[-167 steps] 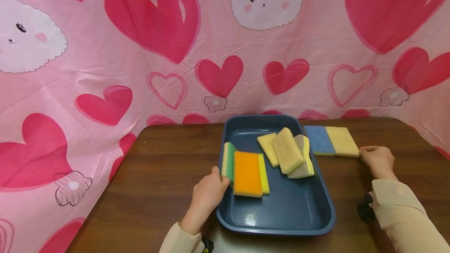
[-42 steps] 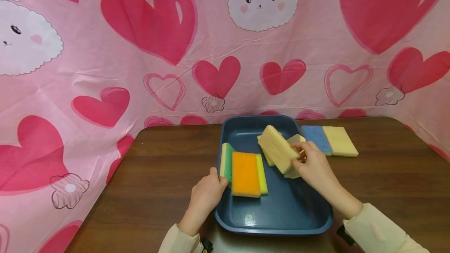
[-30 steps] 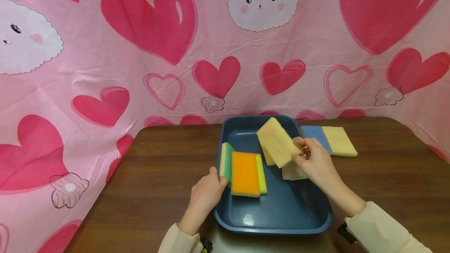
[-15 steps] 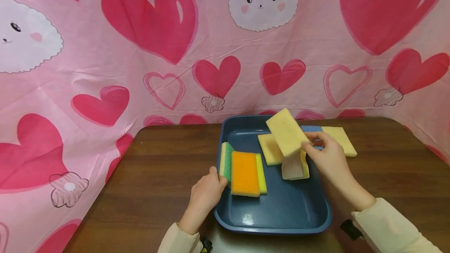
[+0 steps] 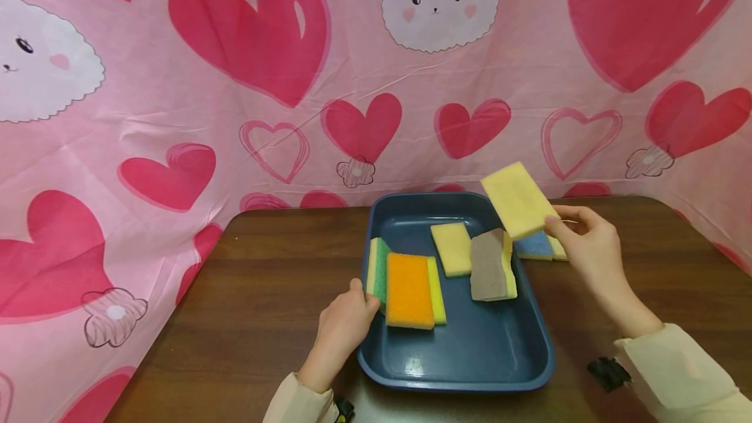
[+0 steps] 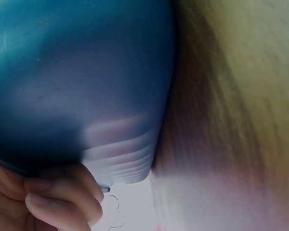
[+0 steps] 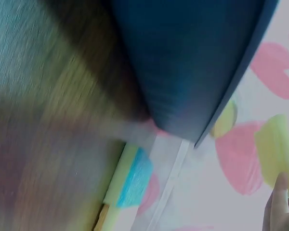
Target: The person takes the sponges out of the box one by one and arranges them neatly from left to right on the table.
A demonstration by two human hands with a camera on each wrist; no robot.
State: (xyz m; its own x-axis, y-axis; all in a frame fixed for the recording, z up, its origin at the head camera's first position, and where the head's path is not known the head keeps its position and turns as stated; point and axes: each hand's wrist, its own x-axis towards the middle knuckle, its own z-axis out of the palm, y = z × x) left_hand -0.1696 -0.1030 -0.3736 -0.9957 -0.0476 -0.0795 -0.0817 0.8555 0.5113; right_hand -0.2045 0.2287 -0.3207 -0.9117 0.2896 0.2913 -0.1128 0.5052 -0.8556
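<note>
My right hand pinches a pale yellow sponge by its lower right corner, raised over the far right rim of a dark blue tray. In the right wrist view that sponge is up beyond the tray's outer wall. With thumb and curled fingers, my left hand grips the tray's left rim. Inside the tray lie a green-faced sponge, an orange-faced sponge over a bright yellow one, a pale yellow sponge and a grey-faced sponge leaning against the right side.
To the right of the tray, a blue-faced sponge and a pale yellow sponge lie side by side on the brown wooden table, partly hidden by the right hand and its sponge. A pink heart-patterned cloth hangs behind.
My right hand left the table sponges, took the top pale yellow sponge off the grey-faced one, and carried it up and right past the tray rim. My left hand stays on the rim.
</note>
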